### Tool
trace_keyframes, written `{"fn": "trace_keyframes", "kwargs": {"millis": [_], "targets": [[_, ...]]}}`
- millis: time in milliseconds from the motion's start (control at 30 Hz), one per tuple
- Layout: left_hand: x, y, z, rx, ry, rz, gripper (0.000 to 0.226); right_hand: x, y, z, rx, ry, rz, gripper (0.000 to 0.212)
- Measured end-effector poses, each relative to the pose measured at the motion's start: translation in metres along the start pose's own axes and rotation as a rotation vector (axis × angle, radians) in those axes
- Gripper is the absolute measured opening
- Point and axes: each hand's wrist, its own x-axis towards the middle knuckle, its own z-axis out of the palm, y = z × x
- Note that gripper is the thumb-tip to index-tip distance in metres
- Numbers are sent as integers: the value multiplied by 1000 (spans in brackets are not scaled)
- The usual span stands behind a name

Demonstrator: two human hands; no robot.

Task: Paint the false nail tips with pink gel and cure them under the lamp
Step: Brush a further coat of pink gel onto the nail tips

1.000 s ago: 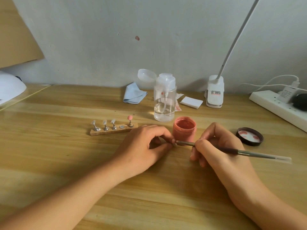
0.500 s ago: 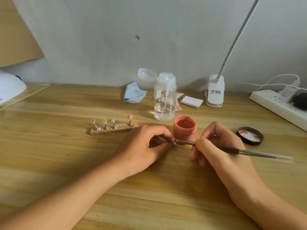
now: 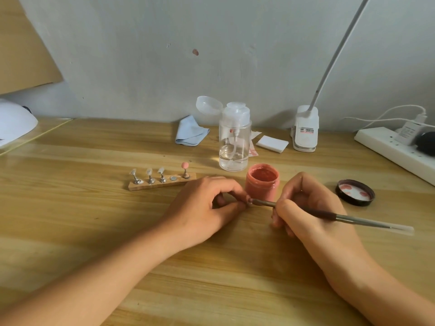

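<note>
Change: almost nothing has been shifted over the last second. The bristles of the brush (image 3: 353, 220) are kept against the nail tip (image 3: 249, 200), and only a slight drift of the handle is noted.
Meaning: a coat is judged to be mid-application on this one tip, so curing is not yet due.
Left hand (image 3: 207, 205): curled, thumb and forefinger pinched on the small tip, just in front of the gel jar (image 3: 262, 182).
Right hand (image 3: 313, 212): closed round the brush shaft like a pen, lower fingers set down on the table (image 3: 94, 231).
Tips counted: five. Three clear tips (image 3: 133, 171) (image 3: 149, 171) (image 3: 161, 170) and one pink tip (image 3: 185, 164) are stood on the wooden stand (image 3: 162, 184), and one is being painted (too small for its colour to be told).
Empty seats: one bare magnet (image 3: 173, 178) on the stand.
Other counts: one open jar, one lid (image 3: 355, 192), one brush, one curing lamp (image 3: 14, 121) at the far left edge.
</note>
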Motion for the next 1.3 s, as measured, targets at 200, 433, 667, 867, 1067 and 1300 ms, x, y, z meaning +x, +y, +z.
{"fn": "trace_keyframes", "kwargs": {"millis": [200,433,667,867,1067,1300], "targets": [[-1,1,0,12,1,7,16,2,0,1,-17,44,14,11],[0,2,0,35,5,-2,15,0,1,0,-95,8,-30,18],[-1,2,-1,30,4,5,13,-1,0,0,-113,25,-4,14],[-1,2,0,19,-3,-8,13,0,0,1,-129,36,-6,18],[-1,3,0,26,5,-17,13,0,2,1,-141,40,-9,17],[-1,4,-1,25,2,-23,14,1,1,2,-159,57,-6,14]]}}
